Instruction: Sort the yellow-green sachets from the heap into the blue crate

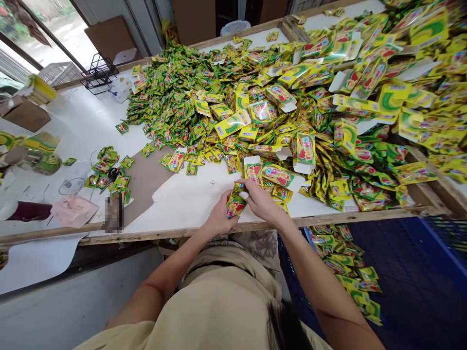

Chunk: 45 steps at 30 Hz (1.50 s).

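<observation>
Near the front edge of the table, my left hand (220, 213) is closed around the side of some green and yellow sachets (236, 205). My right hand (260, 200) grips the same sachets from the other side, its fingers over their upper end. How many sachets there are cannot be made out. Just beyond my right hand stands a small printed carton (253, 170) with a white flap, and another carton (279, 175) lies beside it. A large heap of small green sachets (175, 92) spreads beyond my hands, with yellow sachets (324, 170) to the right.
Wooden strips edge the white table (189, 194). At left lie a grey cardboard sheet (144, 180), scissors (114, 174), a pink packet (75, 210) and a black wire rack (99, 73). A blue crate (397, 262) with sachets stands below at right.
</observation>
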Tool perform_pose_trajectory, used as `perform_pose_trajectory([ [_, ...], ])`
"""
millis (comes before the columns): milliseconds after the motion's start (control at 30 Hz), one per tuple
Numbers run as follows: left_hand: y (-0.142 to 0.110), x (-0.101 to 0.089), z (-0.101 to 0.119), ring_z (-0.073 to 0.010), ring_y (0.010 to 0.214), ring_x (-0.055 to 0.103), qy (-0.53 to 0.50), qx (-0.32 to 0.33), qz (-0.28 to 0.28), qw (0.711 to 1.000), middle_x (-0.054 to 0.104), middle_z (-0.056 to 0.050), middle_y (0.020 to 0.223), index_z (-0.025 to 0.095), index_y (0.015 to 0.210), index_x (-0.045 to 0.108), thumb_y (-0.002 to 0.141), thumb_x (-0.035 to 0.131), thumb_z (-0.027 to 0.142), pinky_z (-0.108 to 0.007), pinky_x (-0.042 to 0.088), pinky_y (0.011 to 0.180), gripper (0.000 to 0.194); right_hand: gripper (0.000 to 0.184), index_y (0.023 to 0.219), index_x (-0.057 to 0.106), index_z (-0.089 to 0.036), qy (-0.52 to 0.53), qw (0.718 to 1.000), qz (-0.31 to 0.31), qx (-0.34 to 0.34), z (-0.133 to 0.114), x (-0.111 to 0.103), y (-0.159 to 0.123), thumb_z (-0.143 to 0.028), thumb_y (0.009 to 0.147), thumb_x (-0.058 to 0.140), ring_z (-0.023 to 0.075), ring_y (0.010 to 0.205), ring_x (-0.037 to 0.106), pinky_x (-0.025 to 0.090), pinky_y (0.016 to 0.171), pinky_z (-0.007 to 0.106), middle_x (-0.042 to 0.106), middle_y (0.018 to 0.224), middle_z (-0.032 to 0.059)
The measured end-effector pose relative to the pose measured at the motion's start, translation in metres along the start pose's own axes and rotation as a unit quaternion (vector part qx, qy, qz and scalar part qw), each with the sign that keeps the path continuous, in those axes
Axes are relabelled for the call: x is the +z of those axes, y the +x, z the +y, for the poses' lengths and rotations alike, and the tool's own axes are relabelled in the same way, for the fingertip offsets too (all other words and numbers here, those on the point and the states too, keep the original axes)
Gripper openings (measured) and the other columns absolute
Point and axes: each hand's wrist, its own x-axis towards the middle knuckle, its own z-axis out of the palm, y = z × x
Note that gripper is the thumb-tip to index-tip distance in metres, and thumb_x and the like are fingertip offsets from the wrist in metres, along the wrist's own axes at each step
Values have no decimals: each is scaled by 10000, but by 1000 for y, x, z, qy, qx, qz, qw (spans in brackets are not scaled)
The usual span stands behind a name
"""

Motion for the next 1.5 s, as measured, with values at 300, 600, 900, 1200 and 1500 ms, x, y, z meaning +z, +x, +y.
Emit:
perform_pose_trajectory([
  [300, 6, -4, -7, -189, 953, 560, -162, -53, -11, 985, 584, -62, 1062, 154, 1136, 478, 694, 701, 263, -299, 448, 857, 507, 203, 988, 604, -193, 31, 996, 83, 19, 16, 9, 0, -159, 804, 524, 171, 654, 544, 441, 628, 301, 592, 747, 28],
  [600, 11, -3, -8, -140, 827, 531, -227, -82, -8, 971, 578, -32, 912, 146, 1034, 537, 773, 652, 386, -249, 442, 757, 373, 254, 860, 711, -218, -7, 997, 45, -58, 17, 8, 7, -80, 770, 517, 238, 994, 537, 454, 858, 409, 557, 983, 92],
  [900, 11, -4, -19, -164, 824, 575, -217, -120, 0, 969, 631, -44, 910, 143, 1005, 569, 678, 743, 378, -277, 469, 763, 438, 252, 849, 731, -203, 61, 993, -100, 7, 23, 10, 0, -274, 876, 492, 296, 1343, 363, 321, 1069, 491, 478, 1377, 128],
  [1200, 9, -12, -20, -158, 799, 581, -239, -141, -17, 961, 648, -55, 930, 127, 1013, 561, 672, 723, 318, -282, 466, 752, 423, 159, 897, 647, -201, 181, 978, 2, 100, 19, 15, -8, -306, 804, 573, 208, 836, 627, 499, 770, 367, 669, 846, 52],
  [1500, 4, -4, -13, -157, 834, 556, -174, -113, 5, 978, 617, -34, 930, 135, 1055, 540, 589, 790, 260, -276, 448, 765, 543, 387, 910, 575, -210, 445, 867, -28, 224, 15, 30, -5, -461, 655, 724, 133, 700, 559, 469, 593, 251, 599, 768, -8],
])
